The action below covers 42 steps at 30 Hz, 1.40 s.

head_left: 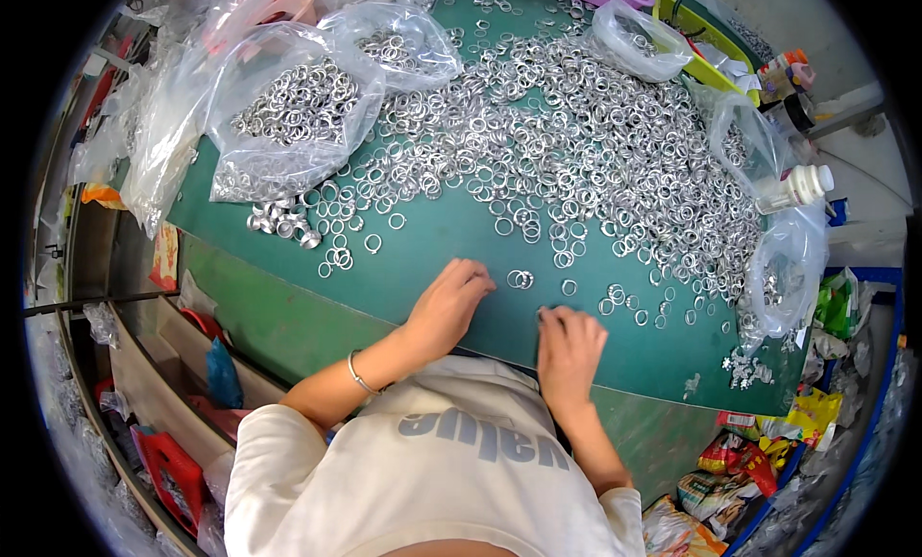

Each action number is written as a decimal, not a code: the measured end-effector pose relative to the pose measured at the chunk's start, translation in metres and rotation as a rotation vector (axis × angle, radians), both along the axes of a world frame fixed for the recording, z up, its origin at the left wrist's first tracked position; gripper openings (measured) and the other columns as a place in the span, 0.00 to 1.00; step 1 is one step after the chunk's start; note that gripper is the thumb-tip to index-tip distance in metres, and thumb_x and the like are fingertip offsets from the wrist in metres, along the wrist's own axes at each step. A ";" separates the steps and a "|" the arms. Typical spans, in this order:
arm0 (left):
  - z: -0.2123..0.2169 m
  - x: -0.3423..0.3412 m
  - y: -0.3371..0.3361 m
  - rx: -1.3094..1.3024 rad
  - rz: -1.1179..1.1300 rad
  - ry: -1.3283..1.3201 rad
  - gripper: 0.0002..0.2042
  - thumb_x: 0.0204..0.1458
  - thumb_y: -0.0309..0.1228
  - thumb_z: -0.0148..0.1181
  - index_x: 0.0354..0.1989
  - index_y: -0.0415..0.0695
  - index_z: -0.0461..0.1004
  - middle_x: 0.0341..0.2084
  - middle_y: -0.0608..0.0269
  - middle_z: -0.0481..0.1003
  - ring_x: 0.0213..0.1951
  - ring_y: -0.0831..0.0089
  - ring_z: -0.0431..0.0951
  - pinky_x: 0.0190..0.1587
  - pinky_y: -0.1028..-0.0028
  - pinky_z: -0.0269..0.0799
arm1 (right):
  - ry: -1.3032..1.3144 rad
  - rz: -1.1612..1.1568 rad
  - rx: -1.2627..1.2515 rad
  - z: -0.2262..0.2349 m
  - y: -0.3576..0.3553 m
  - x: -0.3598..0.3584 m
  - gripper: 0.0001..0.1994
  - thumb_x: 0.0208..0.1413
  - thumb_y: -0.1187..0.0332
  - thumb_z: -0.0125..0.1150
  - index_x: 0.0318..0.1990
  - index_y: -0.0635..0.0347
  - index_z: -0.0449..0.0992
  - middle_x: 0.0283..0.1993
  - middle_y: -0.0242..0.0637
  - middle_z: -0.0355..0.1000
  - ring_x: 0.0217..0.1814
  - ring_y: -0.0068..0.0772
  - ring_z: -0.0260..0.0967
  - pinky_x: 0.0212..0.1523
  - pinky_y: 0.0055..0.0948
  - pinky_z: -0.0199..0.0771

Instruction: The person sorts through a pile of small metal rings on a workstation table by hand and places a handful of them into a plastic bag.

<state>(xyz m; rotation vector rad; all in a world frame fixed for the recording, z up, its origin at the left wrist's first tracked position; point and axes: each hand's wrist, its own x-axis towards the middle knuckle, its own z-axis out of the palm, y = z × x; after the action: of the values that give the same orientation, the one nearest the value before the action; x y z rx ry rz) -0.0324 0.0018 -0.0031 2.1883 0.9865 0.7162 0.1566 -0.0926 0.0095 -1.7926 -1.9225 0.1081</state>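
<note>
A big spread of small silver metal rings (576,144) covers the green table (432,240). My left hand (449,302) rests on the table near its front edge, fingers curled, fingertips close to a pair of loose rings (520,279). My right hand (569,351) lies just to the right, fingers bent down onto the green surface; whether a ring sits under the fingertips is hidden. A few single rings (615,296) lie right beyond it. A thin bracelet (357,373) circles my left wrist.
Clear plastic bags of rings (298,106) sit at the back left, more bags (783,269) along the right edge. A white bottle (797,187) lies at the right. Shelves with red and blue items (182,384) run under the table's left side; snack wrappers (740,461) lie at lower right.
</note>
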 end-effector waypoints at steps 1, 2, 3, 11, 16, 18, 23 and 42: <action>-0.001 0.001 -0.006 -0.011 -0.031 -0.043 0.12 0.47 0.18 0.60 0.41 0.39 0.73 0.40 0.53 0.71 0.42 0.54 0.71 0.44 0.64 0.69 | 0.021 0.023 -0.015 -0.001 -0.004 -0.006 0.14 0.49 0.74 0.62 0.45 0.61 0.75 0.45 0.36 0.68 0.48 0.41 0.64 0.46 0.39 0.60; -0.002 0.005 -0.014 -0.023 -0.061 -0.085 0.12 0.47 0.17 0.59 0.42 0.38 0.73 0.40 0.53 0.71 0.42 0.53 0.71 0.44 0.63 0.70 | 0.094 0.060 -0.013 -0.001 -0.001 -0.012 0.13 0.50 0.75 0.61 0.44 0.62 0.76 0.44 0.36 0.69 0.47 0.41 0.65 0.45 0.38 0.61; -0.002 0.009 -0.022 -0.035 -0.092 -0.128 0.13 0.47 0.16 0.58 0.42 0.38 0.73 0.40 0.52 0.71 0.43 0.52 0.71 0.44 0.62 0.70 | 0.133 0.085 0.004 0.002 0.001 -0.010 0.12 0.50 0.75 0.61 0.44 0.62 0.76 0.44 0.35 0.70 0.46 0.40 0.66 0.45 0.38 0.61; 0.014 0.031 -0.032 0.140 -0.111 0.024 0.18 0.45 0.23 0.65 0.46 0.43 0.74 0.43 0.57 0.70 0.44 0.59 0.69 0.47 0.64 0.66 | 0.035 -0.053 0.129 0.004 0.054 0.026 0.10 0.51 0.76 0.61 0.42 0.58 0.78 0.44 0.36 0.71 0.47 0.41 0.65 0.48 0.39 0.59; 0.011 0.030 0.007 0.110 -0.005 -0.044 0.17 0.46 0.26 0.65 0.47 0.44 0.73 0.47 0.57 0.68 0.48 0.59 0.67 0.46 0.64 0.63 | -0.043 -0.068 0.106 -0.007 0.043 0.044 0.06 0.50 0.75 0.61 0.36 0.58 0.76 0.44 0.35 0.70 0.50 0.40 0.64 0.51 0.43 0.57; 0.012 0.037 0.030 0.141 0.044 0.016 0.17 0.46 0.27 0.65 0.47 0.44 0.73 0.47 0.58 0.68 0.49 0.59 0.67 0.47 0.64 0.62 | -0.101 -0.186 0.140 -0.007 0.039 0.055 0.06 0.50 0.75 0.62 0.37 0.58 0.76 0.44 0.34 0.70 0.50 0.40 0.64 0.51 0.43 0.56; 0.006 0.052 0.069 0.185 -0.003 0.180 0.16 0.46 0.26 0.65 0.45 0.43 0.73 0.45 0.60 0.69 0.48 0.60 0.68 0.47 0.64 0.62 | -0.067 -0.298 0.114 0.005 0.045 0.041 0.08 0.49 0.73 0.64 0.38 0.60 0.76 0.43 0.36 0.70 0.49 0.40 0.64 0.52 0.44 0.55; 0.003 0.078 0.059 0.182 -0.173 0.119 0.07 0.47 0.24 0.63 0.35 0.43 0.73 0.37 0.62 0.68 0.39 0.63 0.67 0.39 0.65 0.58 | -0.219 -0.439 0.021 0.002 0.031 0.071 0.07 0.49 0.70 0.66 0.36 0.56 0.76 0.47 0.34 0.69 0.51 0.40 0.63 0.53 0.46 0.52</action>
<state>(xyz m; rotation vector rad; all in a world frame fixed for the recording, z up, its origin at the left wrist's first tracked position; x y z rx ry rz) 0.0452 0.0610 -0.0004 2.4641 0.8027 0.6216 0.2276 -0.0619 0.0113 -2.2419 -1.6081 -0.2686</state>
